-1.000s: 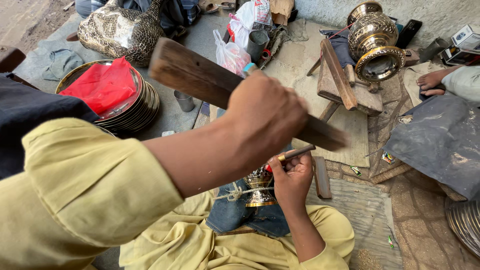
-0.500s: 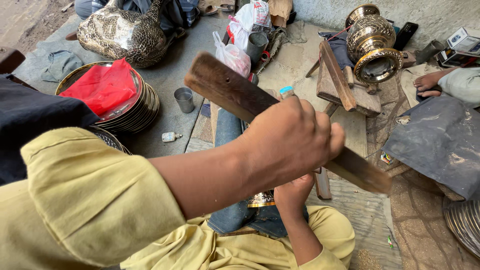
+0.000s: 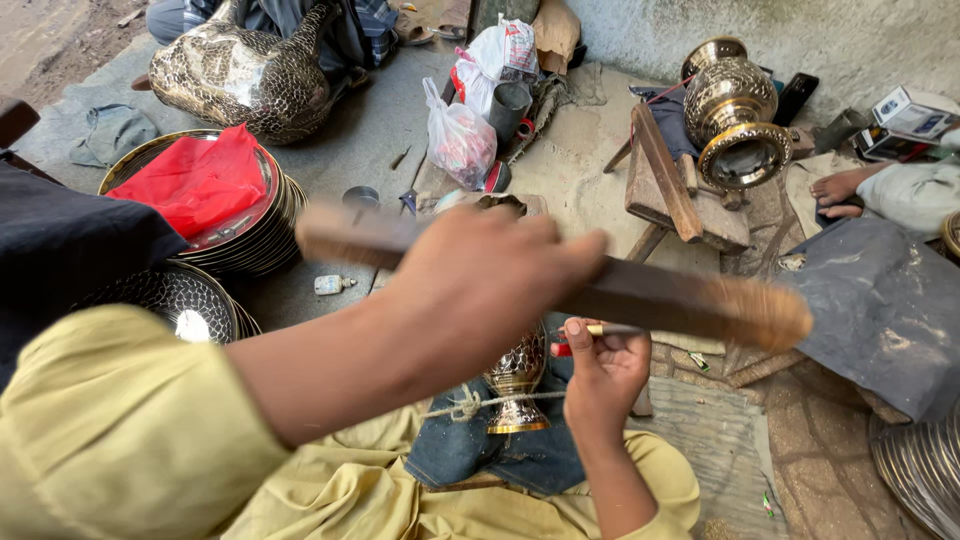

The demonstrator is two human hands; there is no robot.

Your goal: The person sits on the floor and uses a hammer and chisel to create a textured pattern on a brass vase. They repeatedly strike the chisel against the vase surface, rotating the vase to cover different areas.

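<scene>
My left hand (image 3: 480, 290) grips a long flat wooden bat (image 3: 680, 300) that lies almost level across the view, blurred with motion. Just under it, my right hand (image 3: 600, 375) holds a thin chisel (image 3: 602, 329) by its shaft, its point toward a small engraved brass vase (image 3: 515, 385). The vase stands on a blue denim cloth (image 3: 460, 450) over my lap, with a string (image 3: 470, 405) tied round its stem. My yellow sleeve fills the lower left.
A stack of metal plates (image 3: 270, 240) with a red cloth (image 3: 200, 180) lies at left. Behind it sits a large engraved vessel (image 3: 240, 70). A bigger brass vase (image 3: 735, 110) rests on wooden blocks, plastic bags (image 3: 460, 135) beside them. Another person's foot (image 3: 840, 190) is at right.
My left hand has swung the wooden bat down from a raised, tilted position to nearly level, just above the chisel. My right hand has stayed at the small vase.
</scene>
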